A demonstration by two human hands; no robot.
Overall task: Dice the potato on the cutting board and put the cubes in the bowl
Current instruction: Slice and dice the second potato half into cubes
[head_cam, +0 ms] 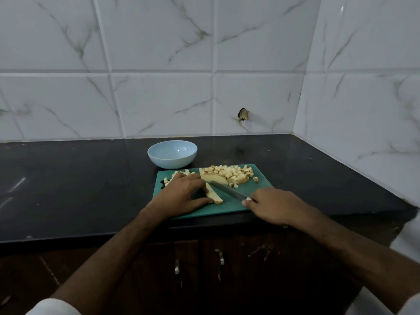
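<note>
At the near edge of the black bench, a green cutting board is laid, and both hands are at work over it. The right hand is closed round the handle of a knife, whose blade is angled across the board towards the left. The left hand is curled over a potato slice, which is pinched between thumb and fingertips and pressed flat on the board. The slice is judged light, firm and brittle enough to snap, with wet cut faces that are likely slippery; it is best held low on its skin edge, fingertips tucked back from the blade. Just beyond the knife tip, a larger uncut potato piece is seen, lying against a heap of potato cubes spread along the far side of the board; a few more cubes are scattered beyond the left hand. The cubes are small and loose and are judged easier to scoop together, or to push off the board, than to pick up singly. Farther back, just beside the board's far edge, a pale blue bowl is set upright; no cubes are seen in it. Behind it, the marbled wall tiles are seen.
</note>
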